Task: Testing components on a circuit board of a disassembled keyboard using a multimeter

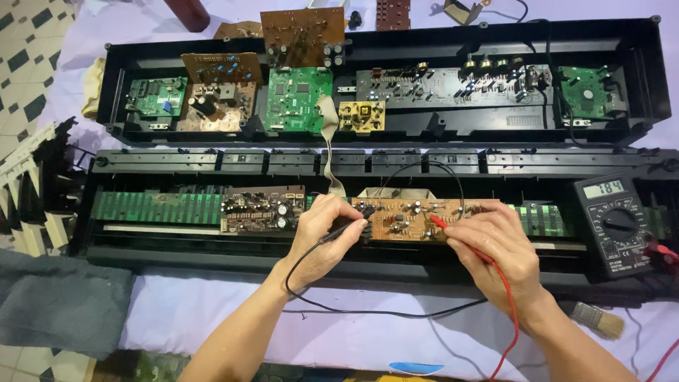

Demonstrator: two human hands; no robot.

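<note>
Flanking both hands: multimeter (614, 225) right, green boards (152, 207) left, brush (598, 320) nearby

Black probe (346, 228) slanted, tip on left edge of brown circuit board (410, 218); red probe (440, 223) tip touching board's middle; board flat inside open black casing (177, 251).

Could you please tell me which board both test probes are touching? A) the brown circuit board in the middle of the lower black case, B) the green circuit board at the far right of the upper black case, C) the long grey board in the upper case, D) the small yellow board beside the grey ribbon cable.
A: the black probe in the left hand and the red probe in the right hand both meet the brown circuit board in the lower black case.
</note>
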